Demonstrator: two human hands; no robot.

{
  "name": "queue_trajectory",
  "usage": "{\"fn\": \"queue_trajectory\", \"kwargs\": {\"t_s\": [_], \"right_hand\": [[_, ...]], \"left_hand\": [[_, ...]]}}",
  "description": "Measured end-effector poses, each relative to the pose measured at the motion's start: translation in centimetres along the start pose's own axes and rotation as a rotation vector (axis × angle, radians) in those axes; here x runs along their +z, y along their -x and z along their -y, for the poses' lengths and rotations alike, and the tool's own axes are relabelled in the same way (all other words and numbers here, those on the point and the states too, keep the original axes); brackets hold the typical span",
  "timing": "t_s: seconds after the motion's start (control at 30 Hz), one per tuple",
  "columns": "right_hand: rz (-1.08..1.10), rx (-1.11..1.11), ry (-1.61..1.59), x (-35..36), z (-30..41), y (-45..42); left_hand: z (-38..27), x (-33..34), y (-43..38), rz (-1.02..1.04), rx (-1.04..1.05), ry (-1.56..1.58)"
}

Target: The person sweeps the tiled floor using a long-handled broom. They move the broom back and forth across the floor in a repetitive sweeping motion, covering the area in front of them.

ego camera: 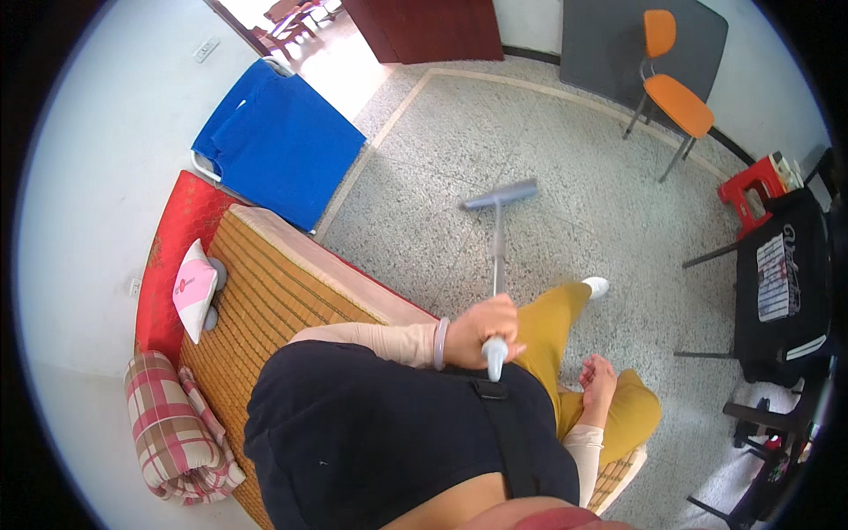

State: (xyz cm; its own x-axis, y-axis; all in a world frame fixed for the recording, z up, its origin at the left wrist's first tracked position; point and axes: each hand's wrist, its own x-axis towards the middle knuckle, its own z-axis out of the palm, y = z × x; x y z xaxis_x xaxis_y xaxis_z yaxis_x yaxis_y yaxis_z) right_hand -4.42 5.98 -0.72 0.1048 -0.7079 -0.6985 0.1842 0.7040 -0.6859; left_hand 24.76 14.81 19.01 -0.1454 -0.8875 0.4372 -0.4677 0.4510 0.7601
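My left hand (pixel 482 331), with a pale bangle at the wrist, is wrapped around the upper handle of a floor squeegee or flat mop (pixel 499 248). The rounded grey end of the handle sticks out below my fist. Its long blue-grey head (pixel 500 195) lies crosswise on the speckled floor (pixel 424 238) and looks slightly blurred. Near my bent knee in mustard trousers (pixel 633 411), my right hand (pixel 598 383) rests with loosely curled fingers and nothing visible in it. I am seated on a bed with a woven mat (pixel 285 265).
A blue folding cot (pixel 285 139) stands left, beside a doorway. A pillow (pixel 195 288) and a rolled checked quilt (pixel 172 430) lie on the bed. An orange chair (pixel 679 103), a red plastic stool (pixel 752 192) and a chair draped with a black garment (pixel 782 291) line the right.
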Motion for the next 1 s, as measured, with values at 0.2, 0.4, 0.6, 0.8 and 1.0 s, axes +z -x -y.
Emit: {"fn": "queue_trajectory", "kwargs": {"t_s": [0.2, 0.4, 0.6, 0.8, 1.0], "right_hand": [[-0.035, 0.026, 0.020, 0.4, 0.2, -0.7], [-0.021, -0.021, -0.054, -0.4, 0.3, 0.1], [-0.042, -0.039, -0.117, -0.3, 0.4, 0.8], [-0.047, -0.012, -0.032, 0.1, 0.3, 0.0], [-0.018, 0.060, 0.015, 0.7, 0.6, -0.6]], "left_hand": [[5.0, 0.6, -3.6, 0.040, 0.053, 0.027], [23.1, 2.9, -10.4, 0.255, 0.110, -0.320], [34.5, 0.7, -13.6, -0.255, -0.241, -0.418], [20.7, -0.1, -11.6, -0.375, -0.026, -0.168], [4.3, -0.5, -8.5, 0.064, 0.411, 0.078]]}}
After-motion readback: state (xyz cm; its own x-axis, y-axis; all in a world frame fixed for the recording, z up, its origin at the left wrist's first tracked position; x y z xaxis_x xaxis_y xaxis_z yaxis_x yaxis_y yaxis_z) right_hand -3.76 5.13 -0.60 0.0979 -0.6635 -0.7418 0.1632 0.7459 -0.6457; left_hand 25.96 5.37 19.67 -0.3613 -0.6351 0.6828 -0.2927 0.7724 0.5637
